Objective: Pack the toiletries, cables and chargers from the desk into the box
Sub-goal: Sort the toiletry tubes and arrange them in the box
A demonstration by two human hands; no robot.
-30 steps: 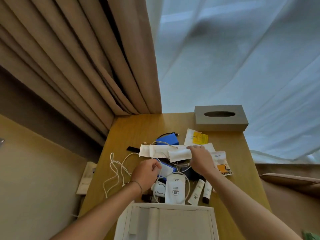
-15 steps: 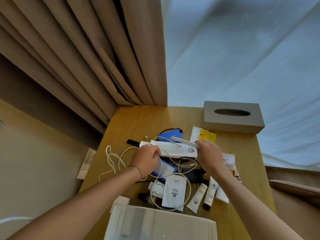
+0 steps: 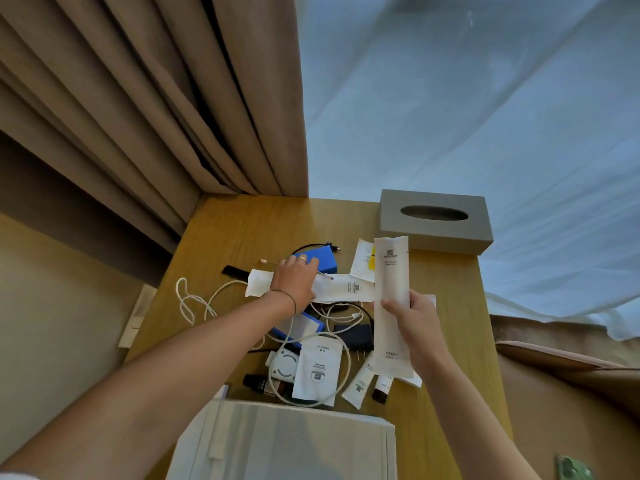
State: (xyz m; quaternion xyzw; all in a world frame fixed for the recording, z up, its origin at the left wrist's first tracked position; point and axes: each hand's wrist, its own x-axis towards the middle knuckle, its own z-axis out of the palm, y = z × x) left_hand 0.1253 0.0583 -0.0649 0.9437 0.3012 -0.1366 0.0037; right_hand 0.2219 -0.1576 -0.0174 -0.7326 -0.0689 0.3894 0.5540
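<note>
Nearly everything is still out on the tabletop (image 3: 242,230), so I judge the packing is only at its beginning; the white box (image 3: 287,441) stands at the near edge and what shows of it looks bare, though its inside is mostly out of view. The right hand (image 3: 414,327) has its grip closed around one long white sachet (image 3: 391,292), lifted upright above the pile. The left hand (image 3: 294,278) lies with straight fingers on a second long sachet (image 3: 343,289) that lies flat across the heap, so its grip is wide and holds nothing. Counted, as far as I can see: two long sachets, one white pouch (image 3: 317,370), two small tubes (image 3: 362,384), one dark little bottle (image 3: 256,382), two blue packs (image 3: 320,259), one round white charger (image 3: 284,365), one dark adapter (image 3: 356,336), and several white cables (image 3: 194,301) too tangled to count. One grey tissue box (image 3: 434,221) stands at the far corner; probably it stays.
</note>
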